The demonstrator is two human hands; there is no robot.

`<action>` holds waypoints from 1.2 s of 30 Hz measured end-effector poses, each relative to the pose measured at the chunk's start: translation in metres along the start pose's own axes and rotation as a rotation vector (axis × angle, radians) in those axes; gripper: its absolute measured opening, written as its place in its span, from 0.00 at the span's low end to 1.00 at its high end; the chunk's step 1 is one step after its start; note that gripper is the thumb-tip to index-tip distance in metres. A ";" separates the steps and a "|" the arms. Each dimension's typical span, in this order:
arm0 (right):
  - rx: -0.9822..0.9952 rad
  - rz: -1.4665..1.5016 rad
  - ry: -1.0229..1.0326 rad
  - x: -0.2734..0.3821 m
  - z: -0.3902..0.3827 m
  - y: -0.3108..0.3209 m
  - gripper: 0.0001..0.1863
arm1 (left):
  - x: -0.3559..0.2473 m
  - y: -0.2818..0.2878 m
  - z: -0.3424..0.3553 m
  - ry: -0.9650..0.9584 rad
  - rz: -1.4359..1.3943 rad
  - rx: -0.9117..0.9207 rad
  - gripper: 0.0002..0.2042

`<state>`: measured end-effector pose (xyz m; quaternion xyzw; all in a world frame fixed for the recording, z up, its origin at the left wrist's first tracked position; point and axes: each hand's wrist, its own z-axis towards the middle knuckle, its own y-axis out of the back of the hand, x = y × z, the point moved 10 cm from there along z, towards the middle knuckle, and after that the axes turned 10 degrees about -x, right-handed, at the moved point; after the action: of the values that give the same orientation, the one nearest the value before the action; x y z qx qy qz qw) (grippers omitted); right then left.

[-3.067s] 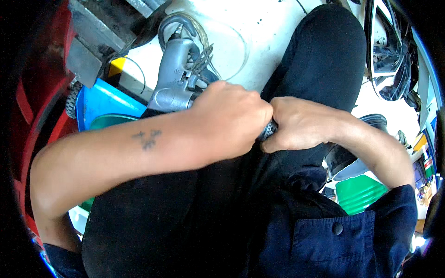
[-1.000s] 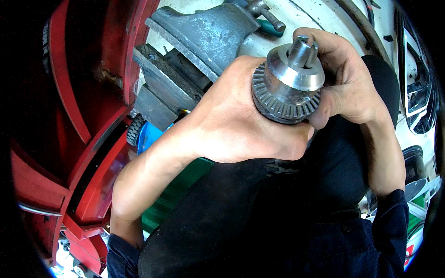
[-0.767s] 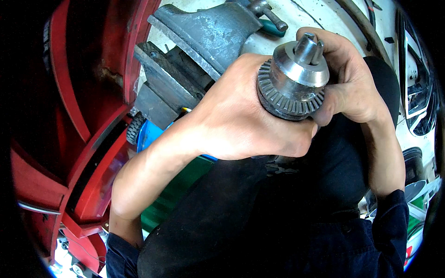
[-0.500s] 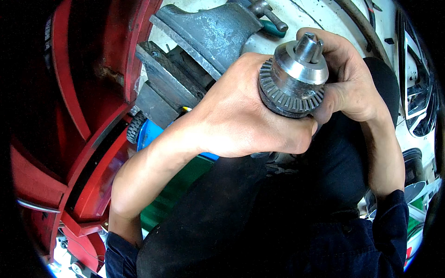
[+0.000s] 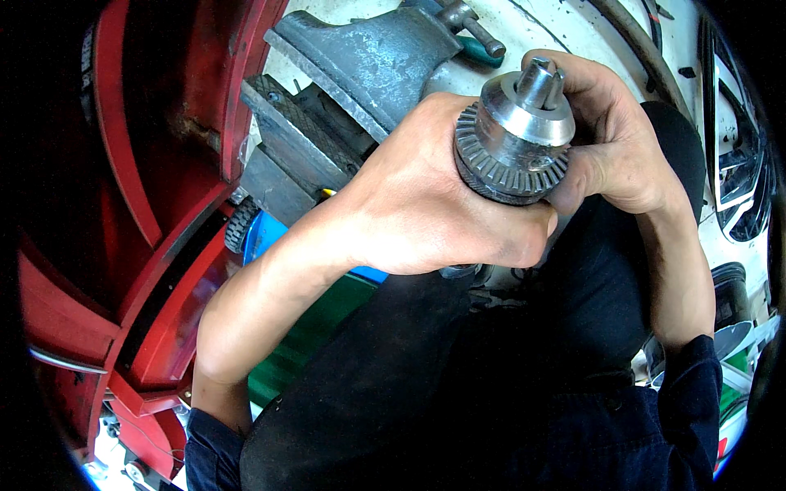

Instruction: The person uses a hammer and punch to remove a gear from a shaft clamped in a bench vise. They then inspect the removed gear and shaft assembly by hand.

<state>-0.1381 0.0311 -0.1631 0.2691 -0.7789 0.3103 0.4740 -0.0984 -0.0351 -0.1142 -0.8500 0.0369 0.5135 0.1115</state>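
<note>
A steel drill chuck (image 5: 524, 131) with a toothed ring stands above my lap, its jaws pointing up and toward me. My left hand (image 5: 438, 192) is wrapped round the lower part of the chuck, back of the hand upward. On the other side my right hand (image 5: 618, 135) closes on the chuck, thumb against the toothed ring and fingers curled behind the nose. What lies under the chuck is hidden by my left hand.
A grey bench vise (image 5: 360, 69) stands beyond my left hand. Red metal cabinet parts (image 5: 123, 147) fill the left side. A blue object with a black ridged knob (image 5: 240, 225) sits below the vise. A dark hose (image 5: 634, 41) runs across the far right.
The chuck has shifted very slightly to the left, and its jaws look turned a little. Both hands keep their hold and have barely moved.
</note>
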 end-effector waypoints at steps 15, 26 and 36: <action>0.013 0.000 -0.026 -0.001 0.000 0.002 0.46 | -0.003 -0.001 0.000 -0.004 0.051 -0.001 0.10; 0.019 -0.004 -0.045 -0.001 0.001 0.001 0.45 | 0.001 0.001 -0.001 -0.017 0.045 -0.020 0.10; 0.024 0.000 -0.062 0.000 0.000 0.001 0.44 | -0.005 0.001 0.000 -0.021 0.042 -0.016 0.09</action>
<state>-0.1390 0.0322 -0.1637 0.2842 -0.7894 0.3112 0.4464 -0.1010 -0.0360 -0.1102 -0.8446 0.0497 0.5248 0.0943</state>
